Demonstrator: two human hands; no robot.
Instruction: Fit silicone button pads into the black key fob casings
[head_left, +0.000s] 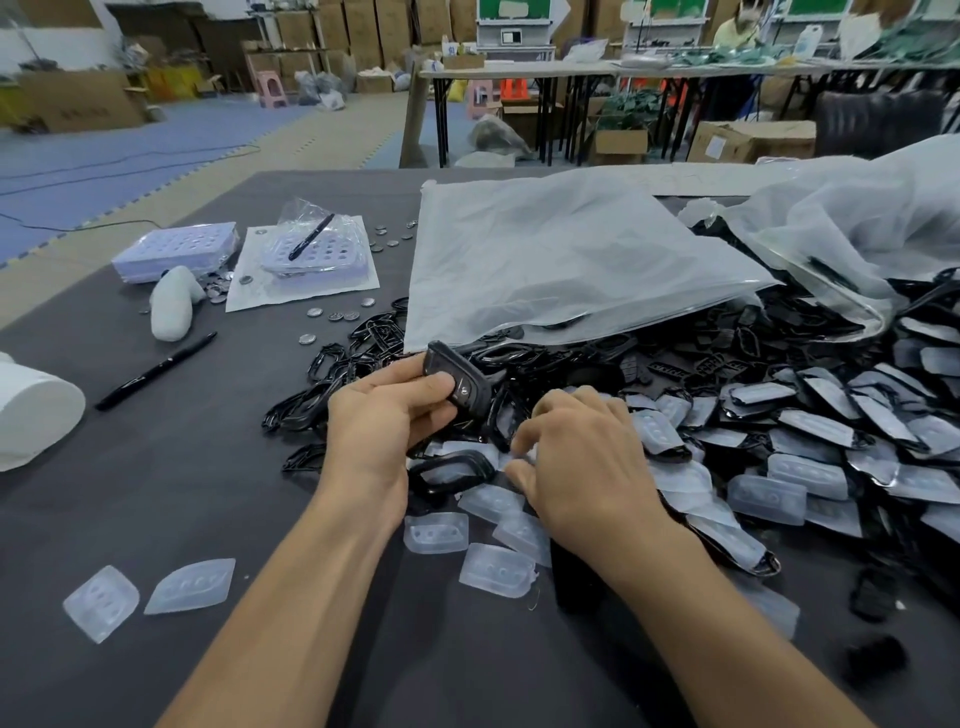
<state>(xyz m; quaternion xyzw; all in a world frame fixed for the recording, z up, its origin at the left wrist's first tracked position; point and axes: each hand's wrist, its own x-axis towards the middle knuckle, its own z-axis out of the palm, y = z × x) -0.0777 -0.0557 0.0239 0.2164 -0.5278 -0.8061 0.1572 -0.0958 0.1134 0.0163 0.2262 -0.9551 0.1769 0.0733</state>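
The left hand (384, 415) grips a black plastic key fob casing (457, 376) between thumb and fingers, holding it above the heap. The right hand (582, 462) reaches down with curled fingers among translucent, milky silicone button pads (436, 532); whether it pinches one I cannot tell. A glossy black oval frame (449, 470) lies between the two hands. More pads and black casings spread to the right over the dark grey table (182, 493). Behind lies a large clear plastic bag (561, 260), and to the left a black pen (156, 371).
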